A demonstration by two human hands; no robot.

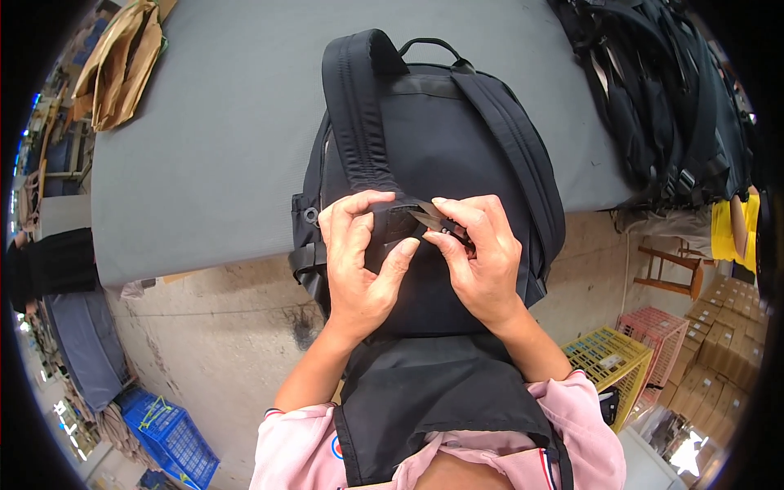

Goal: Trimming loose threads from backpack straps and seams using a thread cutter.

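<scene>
A black backpack (457,155) lies on the grey table in front of me, its shoulder straps facing up and its carry loop at the far end. My left hand (357,265) is closed on the lower end of the left shoulder strap (357,114), fingers behind it and thumb in front. Between the thumb and fingers of my right hand (487,257) is a pair of thread snips (430,219). Their pointed metal blades reach left, close against the strap end. Whether the blades touch a thread is too small to see.
Folded brown paper (126,65) lies at the table's far left. More black backpacks (661,98) are piled at the far right. Beyond the table's near edge stand a blue crate (175,441), a yellow crate (608,351) and stacked cartons (719,351). A person in yellow (739,233) is at the right.
</scene>
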